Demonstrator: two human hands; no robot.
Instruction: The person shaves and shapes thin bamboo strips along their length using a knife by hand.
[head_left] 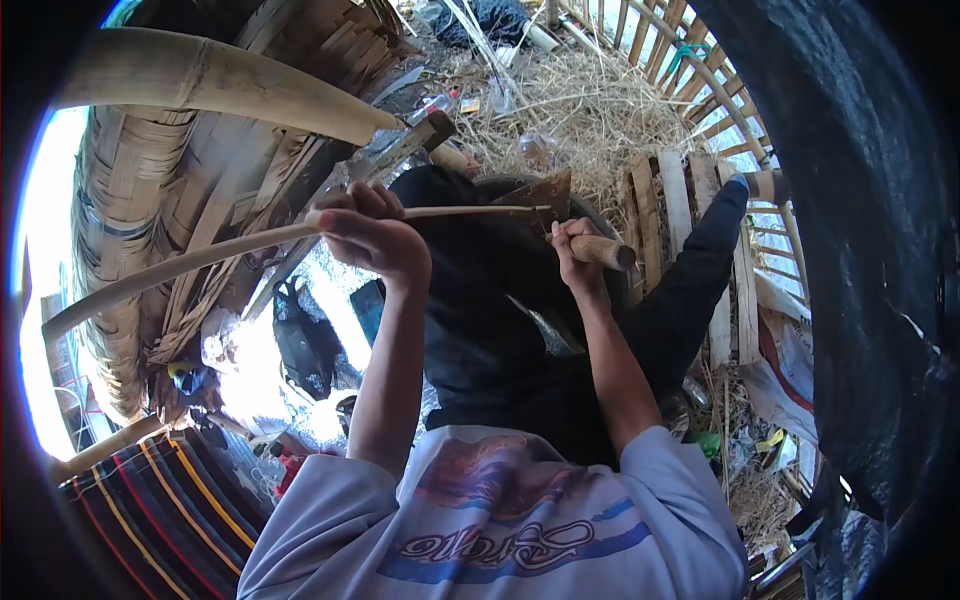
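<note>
A long pale stick (200, 262) runs from the left side across my lap, thicker at its left end and thinner at its tip. Closed around it near the middle is my left hand (372, 235). My right hand (575, 258) grips the round wooden handle (605, 252) of a machete. Its broad, brownish blade (552, 192) lies just beyond that hand, at the stick's thin tip. Whether blade and tip touch, I cannot tell. My dark trousers (480, 340) are beneath both hands, and a dark round rim (598, 222) shows partly behind the blade.
A thick bamboo pole (230, 80) juts in at upper left beside woven bamboo panels (130, 230). Dry straw (590, 110) covers the ground ahead. Wooden slats (675, 200) and a bamboo fence (720, 85) stand to the right, near black sheeting (870, 250). Striped cloth (160, 510) lies lower left.
</note>
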